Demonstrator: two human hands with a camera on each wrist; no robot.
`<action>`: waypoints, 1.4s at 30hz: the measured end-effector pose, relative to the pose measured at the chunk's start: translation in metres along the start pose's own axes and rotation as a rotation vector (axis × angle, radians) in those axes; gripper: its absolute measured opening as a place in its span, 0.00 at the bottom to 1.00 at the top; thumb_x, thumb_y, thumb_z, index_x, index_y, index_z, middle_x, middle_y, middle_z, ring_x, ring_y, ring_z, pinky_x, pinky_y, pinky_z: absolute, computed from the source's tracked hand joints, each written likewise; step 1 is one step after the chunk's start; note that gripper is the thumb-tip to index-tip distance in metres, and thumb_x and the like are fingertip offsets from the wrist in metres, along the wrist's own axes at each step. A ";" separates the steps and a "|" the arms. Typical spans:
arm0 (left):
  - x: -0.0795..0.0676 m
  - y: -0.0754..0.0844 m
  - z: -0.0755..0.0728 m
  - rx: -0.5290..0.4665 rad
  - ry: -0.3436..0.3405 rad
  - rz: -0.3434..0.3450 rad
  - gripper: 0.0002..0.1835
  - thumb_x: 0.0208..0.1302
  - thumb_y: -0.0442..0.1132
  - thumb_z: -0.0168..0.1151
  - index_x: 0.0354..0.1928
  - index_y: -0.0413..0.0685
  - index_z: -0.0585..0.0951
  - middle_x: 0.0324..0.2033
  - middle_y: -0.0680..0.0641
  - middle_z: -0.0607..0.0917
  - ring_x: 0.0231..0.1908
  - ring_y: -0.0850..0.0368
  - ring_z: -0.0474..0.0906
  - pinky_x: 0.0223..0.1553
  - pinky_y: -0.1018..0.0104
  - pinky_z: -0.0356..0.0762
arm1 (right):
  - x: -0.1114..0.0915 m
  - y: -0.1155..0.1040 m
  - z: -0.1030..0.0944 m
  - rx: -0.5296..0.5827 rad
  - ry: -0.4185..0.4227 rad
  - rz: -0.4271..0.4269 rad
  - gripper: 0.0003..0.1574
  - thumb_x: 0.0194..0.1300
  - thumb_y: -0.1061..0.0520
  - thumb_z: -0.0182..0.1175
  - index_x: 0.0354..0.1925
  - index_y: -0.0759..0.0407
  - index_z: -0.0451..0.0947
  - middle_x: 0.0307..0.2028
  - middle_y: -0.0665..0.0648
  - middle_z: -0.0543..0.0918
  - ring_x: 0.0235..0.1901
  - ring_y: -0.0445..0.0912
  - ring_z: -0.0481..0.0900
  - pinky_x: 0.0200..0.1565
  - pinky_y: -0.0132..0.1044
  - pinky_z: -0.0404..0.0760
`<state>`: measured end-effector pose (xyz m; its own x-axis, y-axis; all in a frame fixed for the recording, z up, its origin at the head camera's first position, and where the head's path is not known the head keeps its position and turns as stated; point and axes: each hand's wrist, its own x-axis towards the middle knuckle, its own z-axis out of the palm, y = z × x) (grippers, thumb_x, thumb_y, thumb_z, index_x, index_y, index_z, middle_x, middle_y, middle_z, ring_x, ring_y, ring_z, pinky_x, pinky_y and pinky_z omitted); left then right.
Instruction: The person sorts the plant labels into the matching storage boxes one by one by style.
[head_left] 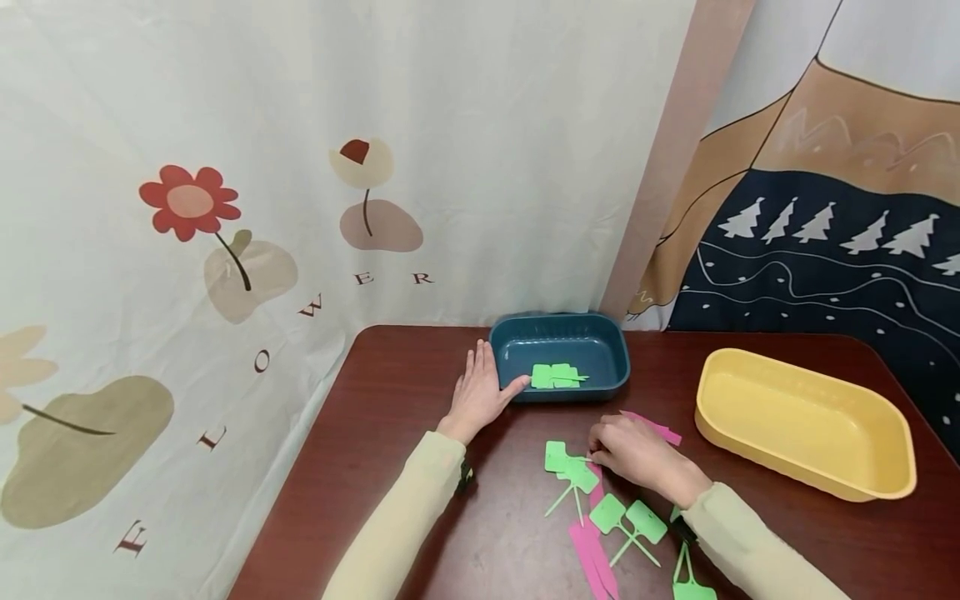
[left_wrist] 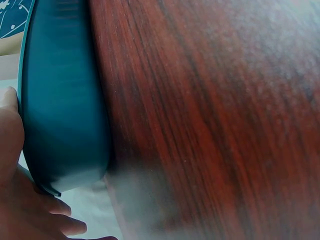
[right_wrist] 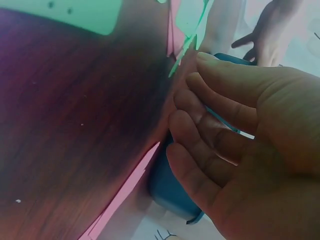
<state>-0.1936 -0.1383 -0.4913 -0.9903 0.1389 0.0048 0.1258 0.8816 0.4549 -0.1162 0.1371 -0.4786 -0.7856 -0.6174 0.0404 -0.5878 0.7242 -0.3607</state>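
At the near left corner of the dark blue bin (head_left: 611,390), my left hand (head_left: 480,392) rests with straight fingers along the side and its thumb at the front rim. Several green tags (head_left: 553,376) lie inside that bin. My right hand (head_left: 633,450) is low over the table, fingers loosely bent, with a gap between thumb and index finger in the right wrist view. Its fingertips are right at the tail of a loose green tag (head_left: 581,475). Pink strips (head_left: 588,554) and more green tags (head_left: 647,522) are scattered nearer me.
A yellow bin (head_left: 802,468) stands on the right side of the brown table (head_left: 405,392). More pink strips (head_left: 663,432) lie just beyond my right hand. A printed curtain (head_left: 487,150) hangs behind the table's back edge.
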 end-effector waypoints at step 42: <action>-0.001 0.001 -0.002 0.004 -0.012 -0.006 0.59 0.69 0.74 0.52 0.82 0.36 0.46 0.82 0.39 0.45 0.80 0.38 0.42 0.71 0.35 0.60 | -0.008 0.001 -0.001 -0.005 0.059 0.066 0.06 0.61 0.62 0.75 0.32 0.54 0.86 0.27 0.45 0.81 0.30 0.39 0.77 0.36 0.37 0.82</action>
<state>-0.1922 -0.1383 -0.4893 -0.9903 0.1389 -0.0092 0.1198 0.8843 0.4514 -0.1110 0.1433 -0.4784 -0.8323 -0.5496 0.0717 -0.5355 0.7640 -0.3599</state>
